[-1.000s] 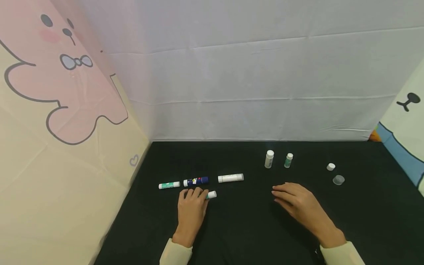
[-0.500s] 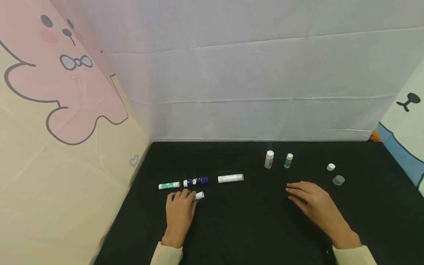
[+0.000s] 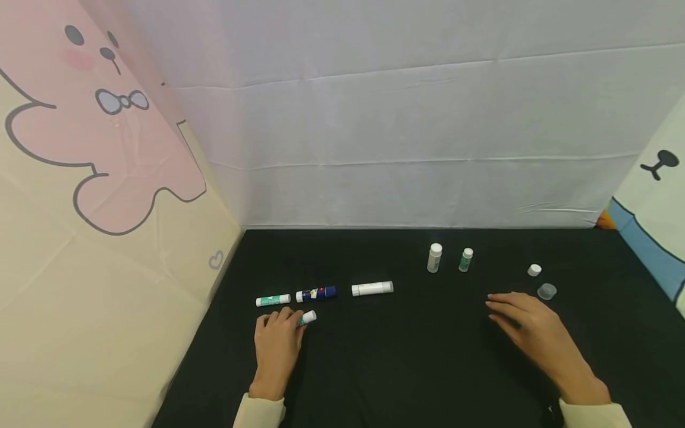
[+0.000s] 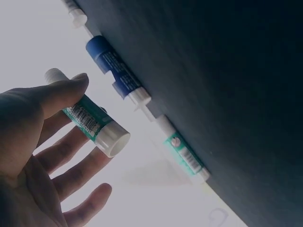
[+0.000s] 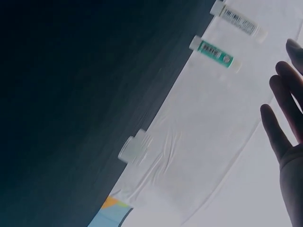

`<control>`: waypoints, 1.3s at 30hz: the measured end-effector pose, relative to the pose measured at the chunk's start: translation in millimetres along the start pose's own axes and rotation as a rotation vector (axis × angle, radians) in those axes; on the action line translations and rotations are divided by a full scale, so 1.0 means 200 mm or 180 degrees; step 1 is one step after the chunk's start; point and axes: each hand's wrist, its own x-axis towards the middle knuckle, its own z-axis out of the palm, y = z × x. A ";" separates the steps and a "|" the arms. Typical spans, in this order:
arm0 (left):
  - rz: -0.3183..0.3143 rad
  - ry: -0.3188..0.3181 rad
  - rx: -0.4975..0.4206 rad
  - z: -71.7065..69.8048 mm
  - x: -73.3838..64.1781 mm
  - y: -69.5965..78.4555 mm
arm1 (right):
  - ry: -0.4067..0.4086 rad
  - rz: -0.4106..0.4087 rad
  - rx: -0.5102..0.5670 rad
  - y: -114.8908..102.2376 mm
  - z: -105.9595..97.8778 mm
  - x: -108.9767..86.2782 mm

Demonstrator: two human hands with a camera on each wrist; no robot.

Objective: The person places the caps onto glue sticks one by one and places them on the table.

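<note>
My left hand (image 3: 277, 345) pinches a green-and-white glue stick (image 4: 87, 118) between thumb and fingers, and its white end (image 3: 308, 317) pokes out to the right. Just beyond that hand, a second green glue stick (image 3: 273, 300) and a dark blue glue stick (image 3: 317, 293) lie on their sides in a row. A white glue stick (image 3: 372, 289) lies further right in the same row. My right hand (image 3: 540, 333) holds nothing; its fingers look straight and relaxed in the right wrist view. Closest to it is a translucent cap (image 3: 547, 291), with a small white cap (image 3: 534, 270) behind.
Two glue sticks stand upright near the back of the black table (image 3: 407, 356): a white one (image 3: 434, 258) and a smaller green one (image 3: 465, 260). A white cloth wall (image 3: 374, 196) rises along the back edge, and printed cloth (image 3: 107, 285) borders the left side.
My left hand has moved left with the green glue stick in its grip. The right hand has moved right, toward the caps. The lying and standing glue sticks have stayed put.
</note>
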 end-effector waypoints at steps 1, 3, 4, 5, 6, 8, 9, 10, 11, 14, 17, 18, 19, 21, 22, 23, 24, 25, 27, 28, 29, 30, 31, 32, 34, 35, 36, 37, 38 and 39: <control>-0.0015 -0.0004 0.0002 0.00 0.00 -0.01 | -0.0006 0.0014 -0.0023 0.01 -0.01 -0.01; -0.0049 -0.0017 0.0007 0.00 -0.01 -0.02 | -0.0016 0.0029 -0.0060 0.03 -0.03 -0.02; -0.0062 -0.0016 0.0004 -0.01 -0.01 -0.03 | -0.0015 0.0039 -0.0083 0.04 -0.03 -0.03; -0.0069 -0.0018 0.0006 -0.01 -0.01 -0.04 | -0.0016 0.0044 -0.0104 0.05 -0.04 -0.03; -0.0078 -0.0018 0.0009 -0.01 -0.01 -0.05 | -0.0012 0.0052 -0.0133 0.06 -0.05 -0.04; -0.0089 -0.0028 0.0028 -0.01 -0.01 -0.07 | -0.0010 0.0070 -0.0151 0.08 -0.06 -0.05; -0.0096 -0.0033 0.0033 -0.01 -0.01 -0.07 | -0.0012 0.0086 -0.0161 0.09 -0.07 -0.06; -0.0102 -0.0042 0.0042 -0.01 -0.02 -0.08 | -0.0018 0.0105 -0.0172 0.10 -0.07 -0.07; -0.0113 -0.0057 0.0047 -0.01 -0.02 -0.09 | -0.0031 0.0125 -0.0183 0.11 -0.08 -0.07; -0.0155 -0.0102 0.0045 -0.01 -0.02 -0.11 | -0.0053 0.0186 -0.0224 0.13 -0.10 -0.09; -0.0197 -0.0131 0.0033 -0.01 -0.02 -0.13 | -0.0083 0.0234 -0.0274 0.16 -0.12 -0.10; -0.0208 -0.0141 0.0035 -0.01 -0.02 -0.14 | -0.0087 0.0252 -0.0279 0.16 -0.12 -0.10; -0.0217 -0.0154 0.0040 -0.01 -0.02 -0.15 | -0.0096 0.0270 -0.0288 0.17 -0.13 -0.10; -0.0240 -0.0183 0.0040 -0.01 -0.01 -0.16 | -0.0117 0.0304 -0.0291 0.19 -0.13 -0.11; -0.0251 -0.0203 0.0040 -0.01 -0.01 -0.16 | -0.0130 0.0326 -0.0295 0.20 -0.14 -0.11; -0.0262 -0.0223 0.0038 -0.01 -0.01 -0.16 | -0.0146 0.0351 -0.0311 0.21 -0.14 -0.11; -0.0278 -0.0254 0.0032 -0.02 -0.01 -0.17 | -0.0164 0.0378 -0.0337 0.21 -0.15 -0.12; -0.0290 -0.0280 0.0025 -0.02 0.00 -0.17 | -0.0182 0.0403 -0.0374 0.22 -0.16 -0.12; -0.0310 -0.0337 0.0026 -0.02 0.00 -0.18 | -0.0233 0.0470 -0.0436 0.24 -0.17 -0.13; -0.0314 -0.0363 0.0029 -0.02 0.00 -0.18 | -0.0255 0.0501 -0.0467 0.25 -0.17 -0.14; -0.0314 -0.0381 0.0035 -0.02 0.00 -0.19 | -0.0279 0.0534 -0.0490 0.26 -0.18 -0.14; -0.0313 -0.0399 0.0046 -0.02 0.01 -0.19 | -0.0287 0.0554 -0.0501 0.27 -0.18 -0.15; -0.0310 -0.0412 0.0059 -0.02 0.01 -0.20 | -0.0286 0.0566 -0.0498 0.27 -0.18 -0.15; -0.0303 -0.0423 0.0076 -0.02 0.01 -0.20 | -0.0280 0.0575 -0.0493 0.28 -0.19 -0.15; -0.0286 -0.0440 0.0090 -0.01 0.01 -0.21 | -0.0248 0.0580 -0.0486 0.30 -0.19 -0.16; -0.0281 -0.0440 0.0090 -0.01 0.01 -0.22 | -0.0248 0.0589 -0.0489 0.31 -0.19 -0.17; -0.0280 -0.0453 0.0091 -0.01 0.01 -0.23 | -0.0251 0.0595 -0.0493 0.31 -0.19 -0.17; -0.0279 -0.0464 0.0085 -0.01 0.01 -0.23 | -0.0264 0.0612 -0.0503 0.32 -0.20 -0.17; -0.0275 -0.0473 0.0081 0.00 0.01 -0.24 | -0.0258 0.0617 -0.0502 0.32 -0.20 -0.18; -0.0276 -0.0487 0.0071 0.00 0.01 -0.24 | -0.0279 0.0633 -0.0512 0.33 -0.20 -0.18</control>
